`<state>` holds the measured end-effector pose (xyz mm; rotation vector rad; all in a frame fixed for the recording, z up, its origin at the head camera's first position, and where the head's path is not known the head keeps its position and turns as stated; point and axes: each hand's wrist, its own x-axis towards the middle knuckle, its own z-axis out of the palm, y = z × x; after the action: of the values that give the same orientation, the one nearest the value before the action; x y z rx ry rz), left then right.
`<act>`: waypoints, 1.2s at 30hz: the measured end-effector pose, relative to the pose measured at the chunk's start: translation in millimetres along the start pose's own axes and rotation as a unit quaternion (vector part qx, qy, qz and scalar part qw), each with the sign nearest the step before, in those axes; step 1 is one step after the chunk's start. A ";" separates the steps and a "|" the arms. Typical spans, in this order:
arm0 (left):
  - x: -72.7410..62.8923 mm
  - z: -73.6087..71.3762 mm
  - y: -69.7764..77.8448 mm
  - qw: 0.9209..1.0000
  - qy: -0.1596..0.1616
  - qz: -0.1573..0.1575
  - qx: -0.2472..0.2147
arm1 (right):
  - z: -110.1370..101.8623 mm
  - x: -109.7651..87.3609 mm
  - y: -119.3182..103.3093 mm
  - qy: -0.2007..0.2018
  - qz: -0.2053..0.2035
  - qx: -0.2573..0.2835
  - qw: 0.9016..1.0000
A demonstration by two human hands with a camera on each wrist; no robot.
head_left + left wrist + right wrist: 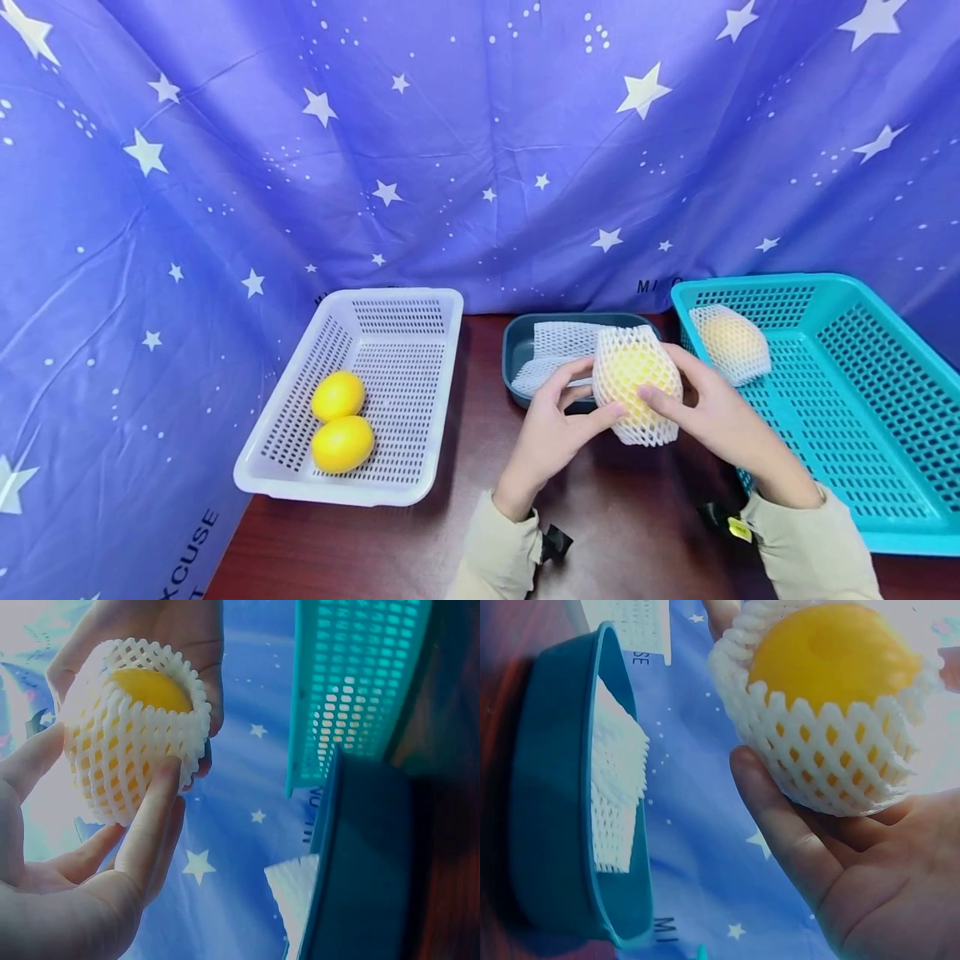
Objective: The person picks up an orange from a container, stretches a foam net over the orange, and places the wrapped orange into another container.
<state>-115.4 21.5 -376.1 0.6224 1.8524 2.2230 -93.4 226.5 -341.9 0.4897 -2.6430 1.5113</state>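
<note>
Between both hands, above the table, is a yellow fruit [832, 656] inside a white foam net sleeve [637, 385]. My left hand [553, 429] grips its left side, thumb in front. The right hand [712, 408] holds the opposite side, with its thumb across the netting. Both wrist views show the fruit's bare yellow end at the sleeve's open rim, and the left wrist view shows the left fingers [154, 817] against the netting. Behind the hands stands a dark teal tray [517, 350] with white foam net sleeves [566, 340] in it, partly hidden by the left hand.
At left, a white perforated basket [405, 375] contains two bare yellow fruits [342, 444]. On the right is a turquoise perforated basket [832, 400] with one netted fruit [731, 342] in its far left corner. A blue starred curtain [487, 167] hangs behind the brown table [480, 467].
</note>
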 end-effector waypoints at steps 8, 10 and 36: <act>7.0 13.6 -2.9 1.000 -0.005 -0.011 -0.013 | -19.2 -5.0 -0.2 -0.007 0.037 -0.055 0.998; 7.4 16.5 -4.2 1.000 -0.006 -0.018 -0.017 | -23.2 -6.1 -0.1 -0.011 0.040 -0.062 0.997; 16.2 78.6 -23.4 0.993 -0.031 -0.072 -0.090 | -83.0 -42.7 18.5 -0.004 0.099 -0.132 0.986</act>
<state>-99.4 103.1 -384.9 0.5029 1.5921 2.2175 -67.2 316.0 -323.0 0.2181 -2.9117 1.1720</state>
